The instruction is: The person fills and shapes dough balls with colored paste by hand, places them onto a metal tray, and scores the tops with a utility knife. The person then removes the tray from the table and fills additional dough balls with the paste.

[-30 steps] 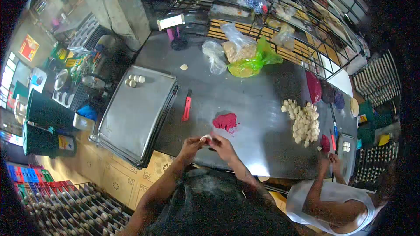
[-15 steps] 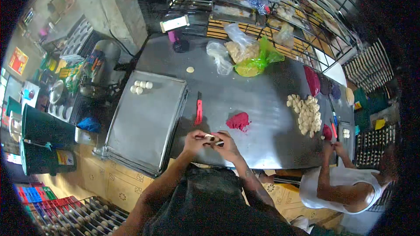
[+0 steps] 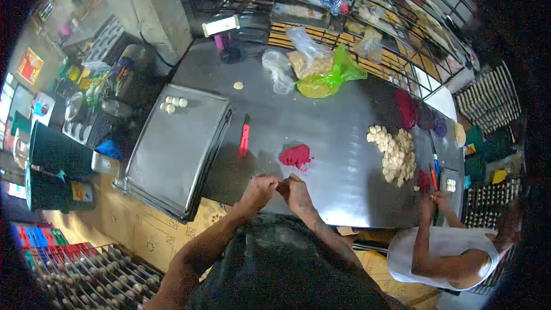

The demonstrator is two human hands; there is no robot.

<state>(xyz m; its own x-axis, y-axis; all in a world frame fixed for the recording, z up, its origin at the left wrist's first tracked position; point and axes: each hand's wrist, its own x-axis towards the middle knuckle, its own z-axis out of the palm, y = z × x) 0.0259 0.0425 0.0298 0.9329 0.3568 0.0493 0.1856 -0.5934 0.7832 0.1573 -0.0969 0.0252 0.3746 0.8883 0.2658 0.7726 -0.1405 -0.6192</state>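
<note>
My left hand (image 3: 260, 190) and my right hand (image 3: 297, 193) meet in front of my body, just over the near table edge. Both have curled fingers closed around a small piece of dough, which the fingers now hide almost wholly. Beyond them lies a crumbly mound of dark pink filling (image 3: 295, 156) on the dark table (image 3: 338, 178). To its left rests a red-handled knife (image 3: 244, 141), its blade pointing away from me. Several round white dough balls (image 3: 173, 104) sit at the far end of the stacked metal trays (image 3: 172, 149) on my left.
A heap of pale dough pieces (image 3: 398, 155) covers part of the table's right side. Plastic bags (image 3: 314, 72) lie at the back, near a flat dough disc (image 3: 238, 85). At the right, a co-worker in a white top (image 3: 442, 252) works at the same table. Racks (image 3: 396, 40) stand behind.
My hands have closed over the pale dough and dark bit that showed between my fingers. The camera view has shifted, so the table things appear farther left.
</note>
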